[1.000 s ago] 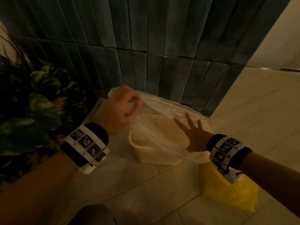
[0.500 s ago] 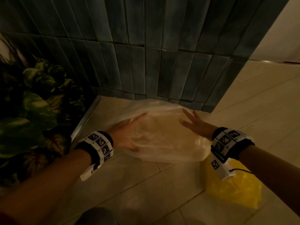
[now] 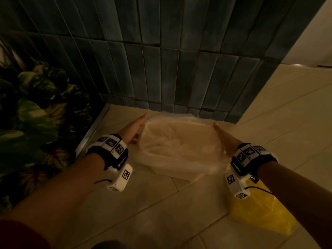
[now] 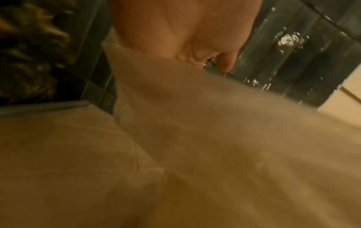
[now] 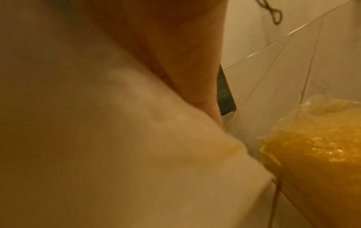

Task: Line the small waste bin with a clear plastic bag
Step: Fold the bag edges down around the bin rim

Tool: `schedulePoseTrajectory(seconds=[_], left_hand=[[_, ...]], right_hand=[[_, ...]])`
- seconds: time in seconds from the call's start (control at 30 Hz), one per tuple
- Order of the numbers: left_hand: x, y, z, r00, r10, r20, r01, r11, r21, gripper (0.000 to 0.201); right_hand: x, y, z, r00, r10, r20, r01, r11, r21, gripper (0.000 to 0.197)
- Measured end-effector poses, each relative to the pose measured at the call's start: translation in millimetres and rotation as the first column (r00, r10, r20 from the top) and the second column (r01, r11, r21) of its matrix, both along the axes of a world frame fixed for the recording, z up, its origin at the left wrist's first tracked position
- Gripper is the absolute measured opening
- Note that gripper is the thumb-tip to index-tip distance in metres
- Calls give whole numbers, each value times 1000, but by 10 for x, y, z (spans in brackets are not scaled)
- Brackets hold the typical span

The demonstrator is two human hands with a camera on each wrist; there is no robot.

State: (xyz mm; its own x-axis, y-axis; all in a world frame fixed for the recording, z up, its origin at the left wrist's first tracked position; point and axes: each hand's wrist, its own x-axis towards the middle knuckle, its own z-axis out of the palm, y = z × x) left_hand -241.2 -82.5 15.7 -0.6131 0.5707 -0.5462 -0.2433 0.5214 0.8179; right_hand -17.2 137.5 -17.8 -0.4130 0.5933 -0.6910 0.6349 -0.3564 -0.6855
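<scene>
The small waste bin [image 3: 181, 159] sits on the tiled floor [image 3: 161, 212] near the foot of the dark tiled wall [image 3: 161, 60], with the clear plastic bag [image 3: 179, 139] draped over its top and down its sides; the left hand [image 3: 133, 129] lies flat against the bag's left side, fingers straight, its grip closed on nothing; the right hand [image 3: 225, 139] presses likewise on the right side; a yellow bag [image 3: 260, 212] lies just beside the bin under the right wrist; leafy plants [image 3: 36, 114] stand at left.
</scene>
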Motion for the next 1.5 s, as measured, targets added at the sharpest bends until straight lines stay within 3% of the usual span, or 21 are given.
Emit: schedulePoseTrajectory(seconds=[0.1,0.2,0.27,0.33,0.37,0.4,0.47,0.5,0.57,0.6,0.7,0.77,0.8,0.87,0.93,1.03,1.17,1.3,1.33,1.43,1.5], left_hand=[[-111,151,28,927,-168,-336,128,982,-137,45],[-181,254,-20,779,-285,-559,90,933,-350,44],[-215,183,-148,714,-411,-566,62,843,-535,49],[-303,40,-428,682,-573,-454,41,650,-759,68],[-306,-15,-490,680,-601,-421,53,612,-789,76],[-291,-38,-486,738,-535,-410,77,672,-737,77],[-181,-69,-400,844,-312,-437,92,886,-454,63],[-96,-96,-317,883,-226,-413,90,942,-322,60],[69,-256,-159,932,-178,-315,159,984,-86,72],[139,-360,-110,925,-242,-292,245,969,-27,87],[300,-585,-80,764,-513,-391,503,853,-136,128],[354,-621,-140,635,-596,-491,538,797,-273,131],[342,-636,-227,611,-595,-523,521,799,-299,132],[245,-651,-436,687,-525,-503,432,851,-299,140],[200,-616,-568,774,-438,-458,333,896,-294,150],[225,-563,-567,790,-421,-446,290,897,-333,145],[25,-612,-479,786,-463,-410,337,877,-344,125],[-170,-780,-485,855,-390,-343,250,888,-387,116],[-185,-801,-498,882,-349,-315,229,905,-360,111],[-188,-796,-477,935,-246,-256,190,956,-225,87],[-181,-738,-404,939,-135,-316,99,987,-127,65]], right_hand=[[-72,-192,361,999,0,32,-3,997,80,71],[-59,-163,313,1000,-1,27,-2,997,78,62],[-44,-216,283,999,-19,29,17,998,56,69],[1,-253,252,999,-32,36,30,998,57,82],[29,-262,227,999,-28,41,25,997,70,84],[60,-295,240,999,-15,34,12,997,80,84],[140,-340,244,999,49,-22,-45,986,159,89],[186,-363,250,992,113,-47,-99,966,238,86],[308,-441,266,958,281,-49,-235,876,420,76],[372,-474,256,922,387,-10,-333,804,492,85],[532,-610,192,810,573,124,-526,618,584,116],[577,-629,99,812,570,127,-518,603,606,130],[576,-635,55,816,563,131,-511,596,619,134],[571,-626,-72,840,530,117,-465,592,658,140],[568,-598,-185,883,465,60,-390,660,642,143],[586,-539,-303,917,399,-1,-334,768,547,146],[671,-389,-253,895,426,134,-442,802,401,122],[863,-250,-211,654,584,480,-715,686,139,66],[894,-226,-217,673,551,494,-687,713,141,54],[865,-210,-213,936,294,195,-346,876,335,38],[734,-265,-80,974,219,65,-213,774,597,34]])
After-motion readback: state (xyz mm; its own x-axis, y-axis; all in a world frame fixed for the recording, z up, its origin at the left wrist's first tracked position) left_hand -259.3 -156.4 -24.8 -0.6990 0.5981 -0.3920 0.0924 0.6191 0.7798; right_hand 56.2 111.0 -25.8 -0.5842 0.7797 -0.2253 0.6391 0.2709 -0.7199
